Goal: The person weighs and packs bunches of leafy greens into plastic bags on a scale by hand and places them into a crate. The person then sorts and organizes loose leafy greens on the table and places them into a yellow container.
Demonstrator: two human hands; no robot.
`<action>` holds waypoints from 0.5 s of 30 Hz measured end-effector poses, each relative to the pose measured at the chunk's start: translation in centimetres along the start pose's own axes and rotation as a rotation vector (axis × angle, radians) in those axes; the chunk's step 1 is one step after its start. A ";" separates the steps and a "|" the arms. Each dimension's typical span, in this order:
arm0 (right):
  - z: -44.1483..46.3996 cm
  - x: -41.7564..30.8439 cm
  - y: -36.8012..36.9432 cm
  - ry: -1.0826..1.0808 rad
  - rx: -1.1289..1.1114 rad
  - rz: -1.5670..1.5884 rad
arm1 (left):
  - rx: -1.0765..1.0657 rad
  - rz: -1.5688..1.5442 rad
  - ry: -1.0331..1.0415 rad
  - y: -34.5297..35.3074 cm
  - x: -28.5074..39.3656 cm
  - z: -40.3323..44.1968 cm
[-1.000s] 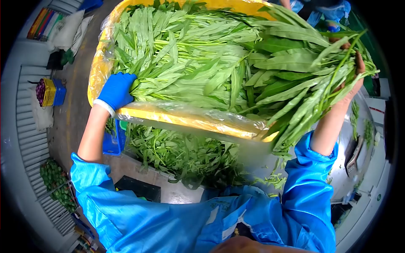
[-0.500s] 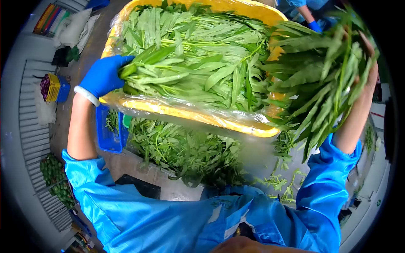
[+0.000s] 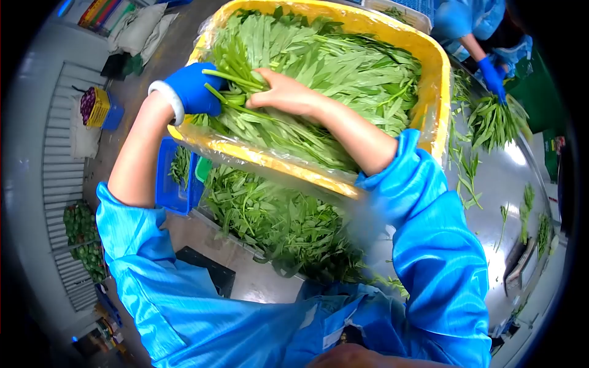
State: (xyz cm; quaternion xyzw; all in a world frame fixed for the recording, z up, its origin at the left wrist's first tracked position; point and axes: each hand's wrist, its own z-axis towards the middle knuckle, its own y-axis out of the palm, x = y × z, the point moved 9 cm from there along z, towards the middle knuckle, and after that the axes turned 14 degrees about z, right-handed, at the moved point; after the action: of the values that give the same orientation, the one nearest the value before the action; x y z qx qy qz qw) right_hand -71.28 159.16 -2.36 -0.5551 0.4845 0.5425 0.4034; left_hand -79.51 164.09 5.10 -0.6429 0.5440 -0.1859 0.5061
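Observation:
A yellow crate (image 3: 437,92) lined with clear plastic holds a thick layer of water spinach (image 3: 343,67), long green leaves lying lengthwise. At its left end, my left hand (image 3: 199,91), in a blue glove, grips the stem ends of a bunch (image 3: 236,83); part of its fingers is hidden. My bare right hand (image 3: 282,93) reaches over the crate's near side, thumb and fingers closed around the same bunch. Below the crate, a heap of loose water spinach (image 3: 276,221) lies on the metal table.
At the upper right, a co-worker's blue-gloved hand (image 3: 492,76) holds a bunch of greens (image 3: 494,122) over the metal table (image 3: 491,202). Loose sprigs are scattered there. A blue basket (image 3: 175,184) stands left of the heap, and a white crate (image 3: 399,13) behind the yellow one.
My right hand has come from the far right into the crate, and the large bunch it carried now lies inside. The left hand stays at the crate's left end.

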 end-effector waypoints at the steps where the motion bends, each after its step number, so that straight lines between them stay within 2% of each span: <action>1: -0.4 0.0 0.2 0.036 -0.062 0.095 | 0.024 -0.004 0.050 0.2 0.3 0.0; 2: -0.3 0.4 -0.1 -0.029 -0.010 0.059 | -0.011 -0.067 0.031 0.7 -0.2 0.1; 3: -0.4 -0.1 -0.3 -0.100 0.046 0.015 | 0.026 -0.055 0.095 0.7 0.1 0.4; 5: -0.3 -0.1 0.7 -0.092 0.029 -0.133 | 0.106 -0.126 0.153 0.1 0.0 1.0; 6: 0.1 0.2 0.8 -0.218 0.157 -0.185 | 0.147 -0.121 0.197 -1.1 0.7 1.1; 7: 0.4 0.1 0.9 -0.219 0.158 -0.186 | 0.186 -0.112 0.242 -2.9 1.6 1.1; 9: 0.4 -0.7 0.8 -0.317 0.193 0.011 | -0.096 0.006 0.150 -3.1 1.9 2.5; 10: 0.2 -1.1 0.3 -0.341 0.245 0.013 | -0.076 0.019 0.145 -3.7 1.8 2.8; 11: 0.0 -1.5 -0.2 -0.341 0.244 0.014 | -0.055 0.031 0.142 -4.3 1.9 2.9; 13: -0.5 -1.7 -1.4 -0.148 0.213 0.069 | -0.012 -0.109 0.057 -7.6 2.1 1.2; 15: -1.1 -2.1 -2.6 -0.251 0.140 0.286 | 0.404 -0.542 -0.071 -10.3 -0.2 -1.7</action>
State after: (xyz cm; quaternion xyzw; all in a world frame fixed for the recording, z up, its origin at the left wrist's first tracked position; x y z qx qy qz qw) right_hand -68.41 158.87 -0.35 -0.3794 0.5409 0.6243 0.4169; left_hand -75.61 162.40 14.65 -0.6569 0.2875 -0.3951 0.5742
